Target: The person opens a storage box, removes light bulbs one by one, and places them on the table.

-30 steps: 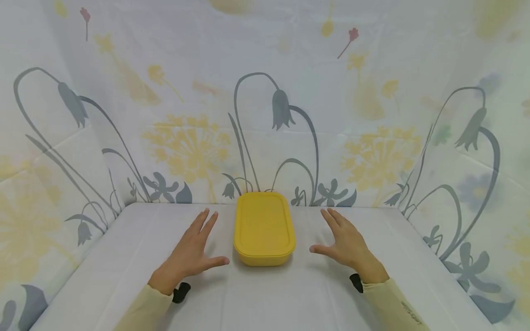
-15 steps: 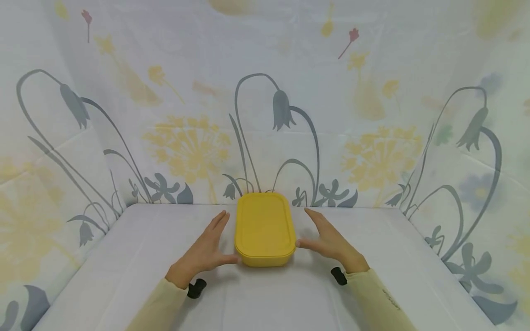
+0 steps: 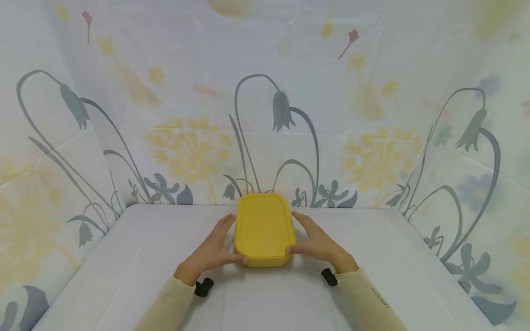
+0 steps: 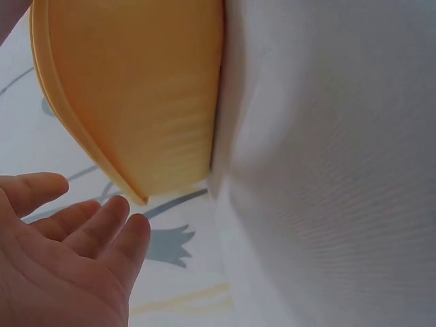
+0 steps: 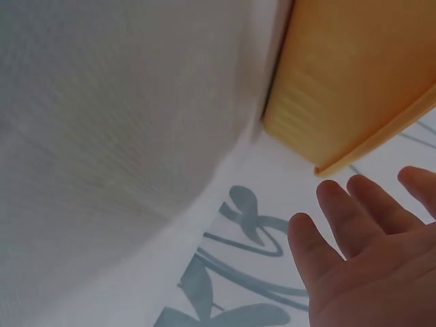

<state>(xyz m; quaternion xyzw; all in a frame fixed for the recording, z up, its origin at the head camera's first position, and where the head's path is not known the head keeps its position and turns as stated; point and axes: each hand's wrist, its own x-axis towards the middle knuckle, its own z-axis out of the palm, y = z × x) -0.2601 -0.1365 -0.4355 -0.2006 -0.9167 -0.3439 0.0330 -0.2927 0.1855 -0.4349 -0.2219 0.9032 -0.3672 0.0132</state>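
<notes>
While the left hand and the right hand reach with loosely extended fingers, spread from the thumbs, the yellow lidded box sits on the table between them (whether either thumb touches, I cannot tell). Probably light, stiff and slightly slick, it should suit gripping both long sides beneath the overhanging rim, just beyond the fingertips.
</notes>
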